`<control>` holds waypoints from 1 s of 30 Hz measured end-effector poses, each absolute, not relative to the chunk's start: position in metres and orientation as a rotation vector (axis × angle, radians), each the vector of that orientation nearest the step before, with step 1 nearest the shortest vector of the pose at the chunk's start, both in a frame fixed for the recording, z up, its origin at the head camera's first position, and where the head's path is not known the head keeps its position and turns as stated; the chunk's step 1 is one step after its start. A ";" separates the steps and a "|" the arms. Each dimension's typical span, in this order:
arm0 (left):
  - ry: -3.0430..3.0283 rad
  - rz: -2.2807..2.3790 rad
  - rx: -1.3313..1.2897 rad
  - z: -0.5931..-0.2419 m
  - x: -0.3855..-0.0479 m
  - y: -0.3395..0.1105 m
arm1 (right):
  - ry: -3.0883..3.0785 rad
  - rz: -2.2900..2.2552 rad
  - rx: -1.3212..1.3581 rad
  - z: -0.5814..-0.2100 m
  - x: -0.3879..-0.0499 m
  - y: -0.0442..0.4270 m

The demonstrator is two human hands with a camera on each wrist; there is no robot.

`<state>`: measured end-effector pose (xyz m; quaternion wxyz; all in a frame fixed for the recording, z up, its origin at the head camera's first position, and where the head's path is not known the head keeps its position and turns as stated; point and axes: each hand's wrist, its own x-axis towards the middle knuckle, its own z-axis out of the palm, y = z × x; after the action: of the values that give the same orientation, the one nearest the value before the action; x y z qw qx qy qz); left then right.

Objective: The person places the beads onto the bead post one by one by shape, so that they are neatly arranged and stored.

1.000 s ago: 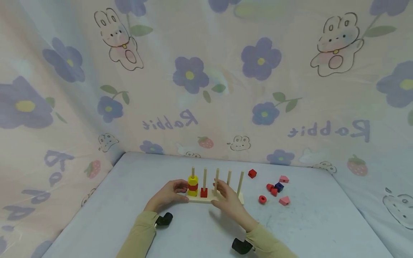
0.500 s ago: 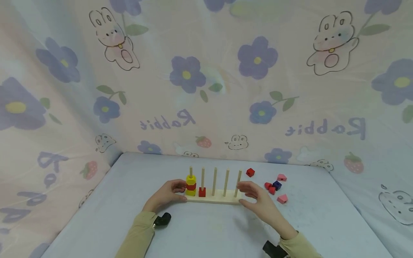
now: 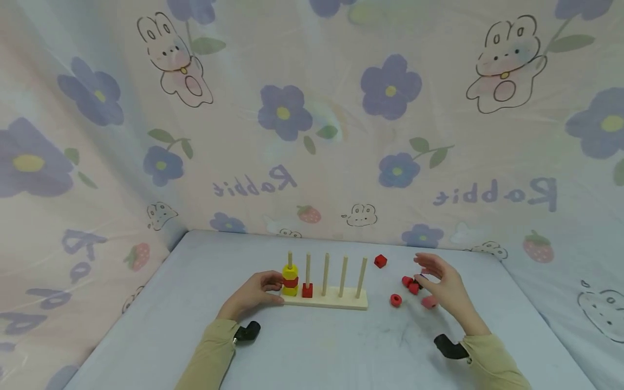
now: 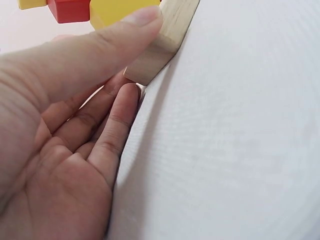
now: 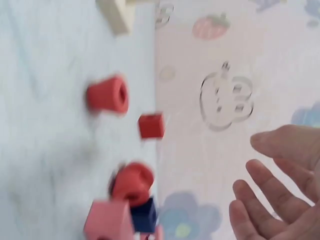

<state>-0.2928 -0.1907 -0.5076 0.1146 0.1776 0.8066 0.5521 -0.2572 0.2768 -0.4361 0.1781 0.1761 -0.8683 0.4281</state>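
Observation:
My left hand point(image 3: 253, 295) grips the left end of a wooden peg board point(image 3: 324, 304), its thumb on the base and its fingers round the end. The leftmost peg bears a stack of yellow and red beads point(image 3: 290, 281). One red square bead point(image 3: 307, 291) sits on the second peg; the other three pegs are bare. Over the loose beads at the right hovers my right hand point(image 3: 450, 292), fingers loosely bent with nothing between them. Beneath or beside it lie a pink bead point(image 3: 429, 302), red beads point(image 3: 413, 288) and a navy bead point(image 5: 144, 215), partly hidden in the head view.
A round red bead point(image 3: 396, 300) lies between the peg board and the right hand. Farther back is another red bead point(image 3: 381, 261). A patterned cloth point(image 3: 312, 135) hangs behind the white table point(image 3: 302, 357).
My right hand has moved right, away from the pegs, to over the loose beads. The left hand stays at the board's left end.

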 end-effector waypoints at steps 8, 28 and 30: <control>2.370 1.620 0.500 -0.508 -0.293 -0.191 | -2.587 1.150 0.394 -0.466 -0.281 0.310; 2.361 1.629 0.463 -0.507 -0.291 -0.189 | -2.814 1.144 0.270 -0.487 -0.301 0.320; 2.367 1.632 0.463 -0.504 -0.288 -0.188 | -2.826 1.138 0.263 -0.487 -0.301 0.320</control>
<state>-0.2884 -0.1882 -0.5035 0.1146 0.1578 0.8074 0.5569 -0.3012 0.3198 -0.4868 0.0419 0.0860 -0.9233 0.3720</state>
